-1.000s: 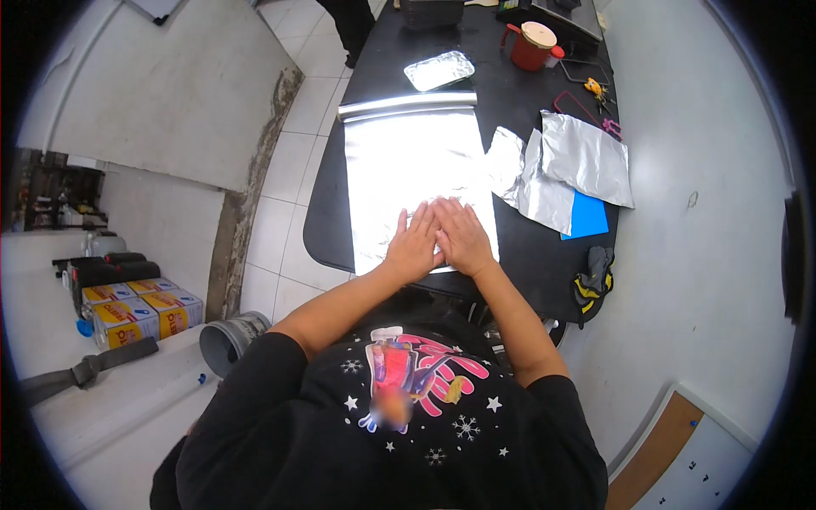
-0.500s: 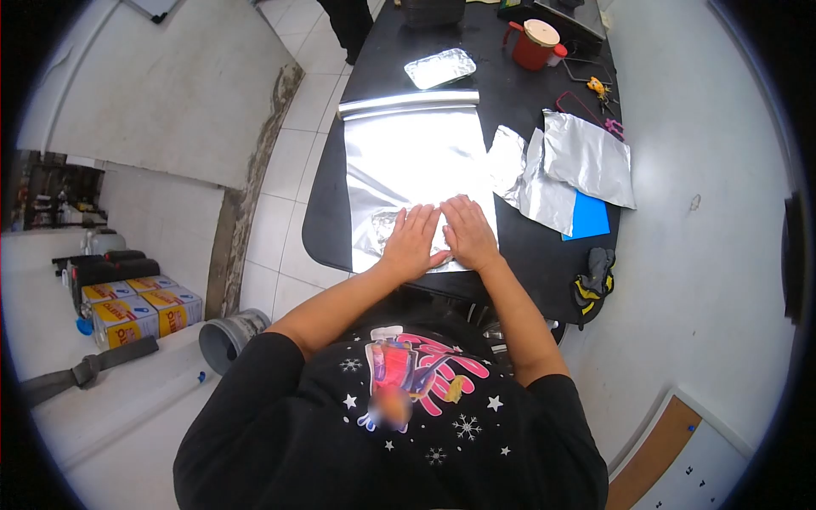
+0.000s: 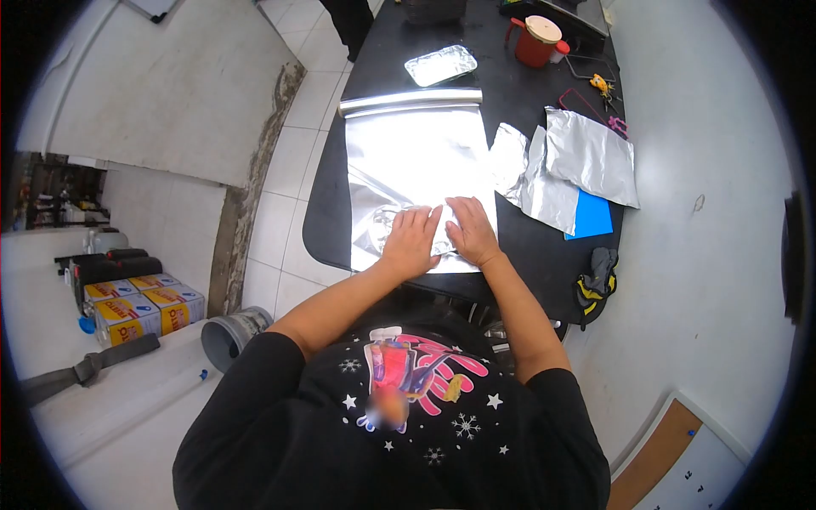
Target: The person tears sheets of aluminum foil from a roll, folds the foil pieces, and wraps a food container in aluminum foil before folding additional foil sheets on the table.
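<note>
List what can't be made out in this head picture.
In the head view:
Foil sheet: patch beneath left grip and right grip, covered by them.
Dark leg: rest of that person, cut off by top edge.
Shirt print: one patch blurred.
Board marks: too small to read.

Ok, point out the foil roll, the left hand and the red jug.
Foil roll (image 3: pixel 411 103), head view: middle of its length.
Left hand (image 3: pixel 409 243), head view: back of the hand.
Red jug (image 3: pixel 534 52), head view: its body.
</note>
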A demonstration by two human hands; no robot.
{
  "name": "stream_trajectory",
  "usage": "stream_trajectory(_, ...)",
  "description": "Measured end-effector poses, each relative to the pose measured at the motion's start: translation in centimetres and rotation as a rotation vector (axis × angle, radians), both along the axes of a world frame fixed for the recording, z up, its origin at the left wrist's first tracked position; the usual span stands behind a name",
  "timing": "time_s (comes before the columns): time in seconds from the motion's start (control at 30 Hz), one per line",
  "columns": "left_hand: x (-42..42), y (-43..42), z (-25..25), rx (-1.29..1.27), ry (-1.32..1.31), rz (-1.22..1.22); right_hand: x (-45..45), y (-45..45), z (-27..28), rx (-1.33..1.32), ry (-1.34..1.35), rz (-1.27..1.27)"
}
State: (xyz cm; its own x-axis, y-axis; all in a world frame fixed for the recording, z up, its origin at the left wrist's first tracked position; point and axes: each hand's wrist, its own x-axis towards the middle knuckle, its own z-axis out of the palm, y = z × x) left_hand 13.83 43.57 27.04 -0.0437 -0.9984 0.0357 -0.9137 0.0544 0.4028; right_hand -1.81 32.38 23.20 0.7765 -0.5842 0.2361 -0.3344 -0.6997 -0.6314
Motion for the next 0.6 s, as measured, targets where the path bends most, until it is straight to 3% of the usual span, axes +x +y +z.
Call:
stream_trajectory(0.17,-0.1,-0.2,0.4,0.052,-0.029,0.011,-0.5,-0.3,1.0,0.088,0.051,0.034)
stream_trajectory(0.47,-0.2,-0.3,0.3,0.061,-0.016,0.017,-2.0,-2.9,3.2,0.024,0.332,0.310)
stream_trajectory(0.6,-0.5,-0.4,0.4,0.067,0.007,0.064,-1.9,-2.9,2.6,0.036,0.363,0.269)
